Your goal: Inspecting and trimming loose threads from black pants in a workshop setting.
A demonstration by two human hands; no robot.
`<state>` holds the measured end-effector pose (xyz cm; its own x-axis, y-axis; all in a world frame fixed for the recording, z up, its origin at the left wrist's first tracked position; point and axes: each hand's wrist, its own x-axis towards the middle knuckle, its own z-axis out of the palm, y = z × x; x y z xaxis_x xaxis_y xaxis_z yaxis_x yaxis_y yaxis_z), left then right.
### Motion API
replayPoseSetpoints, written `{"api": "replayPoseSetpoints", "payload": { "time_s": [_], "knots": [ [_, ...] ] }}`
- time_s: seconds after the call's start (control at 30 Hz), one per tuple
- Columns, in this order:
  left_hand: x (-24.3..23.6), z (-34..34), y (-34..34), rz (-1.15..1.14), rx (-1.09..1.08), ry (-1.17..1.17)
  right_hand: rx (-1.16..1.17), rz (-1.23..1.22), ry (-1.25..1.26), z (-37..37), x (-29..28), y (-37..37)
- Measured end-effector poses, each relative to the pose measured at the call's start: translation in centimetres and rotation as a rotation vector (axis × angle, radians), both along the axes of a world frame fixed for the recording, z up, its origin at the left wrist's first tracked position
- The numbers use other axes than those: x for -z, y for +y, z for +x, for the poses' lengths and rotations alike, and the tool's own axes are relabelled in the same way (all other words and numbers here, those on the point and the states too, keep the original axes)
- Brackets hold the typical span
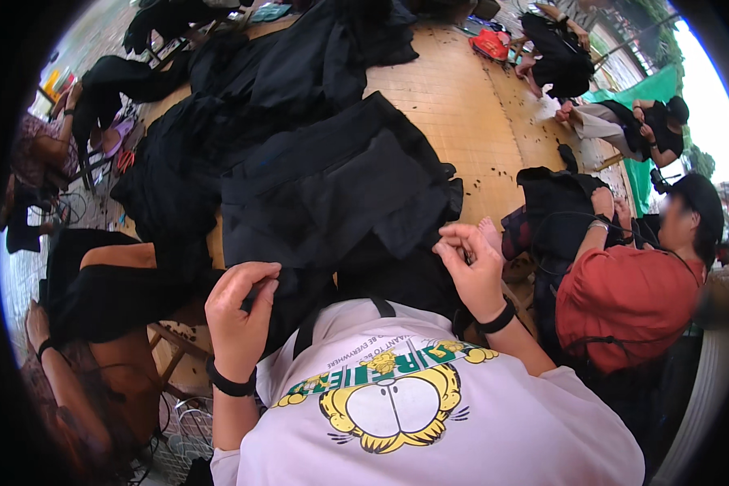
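The black garment (pixel 332 202) could slide off the near edge of the counter (pixel 462 105), since much of it hangs toward the lap. The left hand (pixel 239 312) fingers are clamped on a fold; the right hand (pixel 471 263) fingers pinch its near right edge.

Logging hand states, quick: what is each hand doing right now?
Left hand: closed, pinching the black fabric.
Right hand: fingers curled at the fabric's edge; whether it holds anything cannot be told.
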<state>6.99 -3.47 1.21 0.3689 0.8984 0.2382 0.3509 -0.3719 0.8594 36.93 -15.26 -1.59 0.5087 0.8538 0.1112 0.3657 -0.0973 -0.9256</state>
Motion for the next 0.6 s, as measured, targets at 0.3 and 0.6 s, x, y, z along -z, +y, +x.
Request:
{"api": "replayPoseSetpoints", "payload": {
  "time_s": [0.3,0.6],
  "knots": [
    [-1.4,8.2,2.4,0.257,0.432,0.081,-0.134,-0.049,0.061,-0.8,-1.5,-0.2],
    [0.7,11.1,2.9,0.248,0.523,0.077,-0.221,-0.185,0.118,-1.2,-2.7,0.3]
  ]
}}
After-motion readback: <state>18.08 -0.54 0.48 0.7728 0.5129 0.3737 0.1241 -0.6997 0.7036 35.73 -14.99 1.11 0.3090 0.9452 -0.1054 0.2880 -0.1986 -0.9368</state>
